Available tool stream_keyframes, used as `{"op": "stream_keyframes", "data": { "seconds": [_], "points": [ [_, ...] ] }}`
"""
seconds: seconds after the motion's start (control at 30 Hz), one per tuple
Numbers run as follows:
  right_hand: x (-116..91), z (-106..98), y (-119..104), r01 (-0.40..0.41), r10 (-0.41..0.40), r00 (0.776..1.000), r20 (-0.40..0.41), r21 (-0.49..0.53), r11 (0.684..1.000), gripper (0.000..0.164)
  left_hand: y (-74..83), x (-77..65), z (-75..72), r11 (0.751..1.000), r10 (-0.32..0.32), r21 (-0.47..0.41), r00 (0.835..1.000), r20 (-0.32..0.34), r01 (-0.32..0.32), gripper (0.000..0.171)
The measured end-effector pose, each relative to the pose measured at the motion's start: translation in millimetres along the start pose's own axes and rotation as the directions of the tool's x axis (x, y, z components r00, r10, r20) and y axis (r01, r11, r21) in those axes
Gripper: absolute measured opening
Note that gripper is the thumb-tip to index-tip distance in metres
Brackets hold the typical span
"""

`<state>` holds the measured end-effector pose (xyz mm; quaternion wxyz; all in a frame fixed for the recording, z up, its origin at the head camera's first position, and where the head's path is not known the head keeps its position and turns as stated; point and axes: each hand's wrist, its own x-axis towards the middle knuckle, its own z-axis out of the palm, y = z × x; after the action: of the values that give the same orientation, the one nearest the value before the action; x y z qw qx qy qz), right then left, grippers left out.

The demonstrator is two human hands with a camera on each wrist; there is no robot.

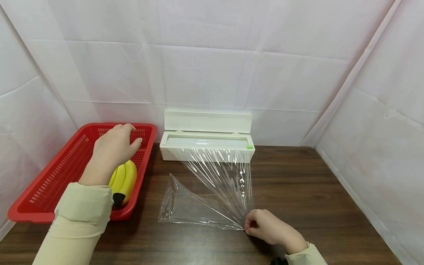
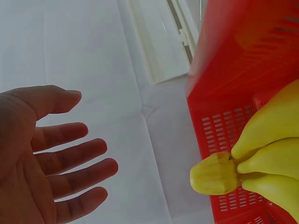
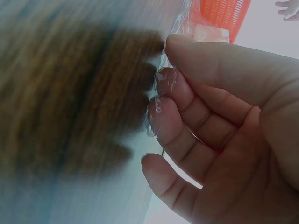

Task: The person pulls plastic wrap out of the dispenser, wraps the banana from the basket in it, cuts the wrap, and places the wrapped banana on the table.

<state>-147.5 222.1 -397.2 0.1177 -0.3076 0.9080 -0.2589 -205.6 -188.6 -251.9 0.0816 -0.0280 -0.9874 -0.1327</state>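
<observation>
With thumb and fingertips, my right hand [image 1: 269,227] pinches a corner of clear plastic wrap [image 1: 218,191] low over the table. The wrap runs back in stretched creases to a white dispenser box [image 1: 207,154] whose lid [image 1: 208,122] stands up. Its free part spreads to the left of the hand. In the right wrist view, bits of film [image 3: 158,109] cling to the fingertips. My left hand [image 1: 114,149] is over the red basket [image 1: 150,162], fingers apart and holding nothing. Below it in the basket lies a bunch of yellow bananas [image 1: 126,180], partly hidden by the wrist.
The brown wooden table [image 1: 298,184] carries the basket at left and the dispenser at the back middle. White cloth walls [image 1: 205,77] enclose the back and both sides. A small green slider [image 1: 250,146] sits at the dispenser's right end.
</observation>
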Motion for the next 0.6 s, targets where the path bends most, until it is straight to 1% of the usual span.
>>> {"op": "stream_keyframes", "data": {
  "seconds": [0.33, 0.6],
  "points": [
    [0, 1, 1, -0.006, 0.006, 1.0, 0.003, 0.0, 1.0, 0.015, -8.3, 2.6, 3.6, 1.0, -0.011, 0.004, 1.0, 0.007, 0.011, 0.047],
    [0, 0, 0, -0.016, 0.016, 1.0, 0.005, 0.002, 1.0, 0.016, -14.6, 4.0, 6.7, 1.0, -0.026, -0.001, 0.999, 0.027, 0.026, 0.048]
  ]
}}
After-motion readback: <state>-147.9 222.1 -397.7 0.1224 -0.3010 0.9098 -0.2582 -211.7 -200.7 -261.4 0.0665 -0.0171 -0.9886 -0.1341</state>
